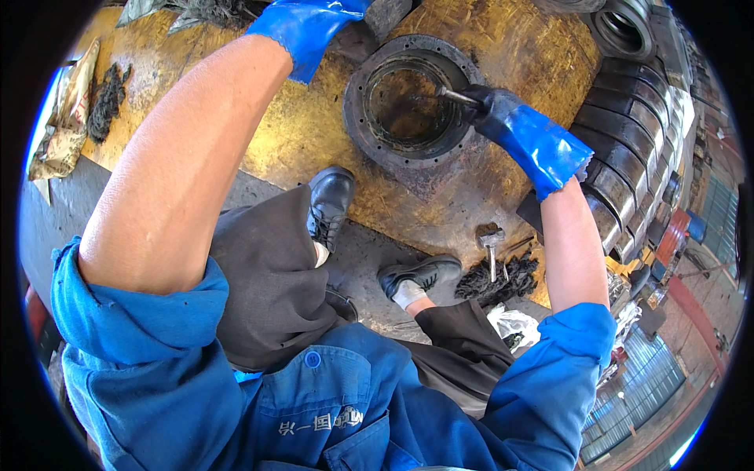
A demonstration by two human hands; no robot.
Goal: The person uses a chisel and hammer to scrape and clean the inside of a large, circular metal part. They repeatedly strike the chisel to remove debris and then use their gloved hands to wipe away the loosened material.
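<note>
A round, greasy metal flange ring (365,129) with bolt holes around its rim lies on the yellow, oil-stained work surface (298,133). My right hand (503,110), in a blue glove blackened at the fingers, is closed around a short metal rod-like tool (458,97). The tool's end points over the ring's dark, dirty opening; whether it touches the inside is unclear. Up at the top edge is my left hand (310,31), also in a blue glove, beside a dark metal part (386,16). Its fingers lie beyond the picture.
A hammer (492,250) lies by black fibre waste (510,279) near my right foot. Large curved dark metal parts (624,133) line the right side, with a ring-shaped part (620,31) beyond. More dark waste (107,102) and a crumpled sack (67,118) are at left.
</note>
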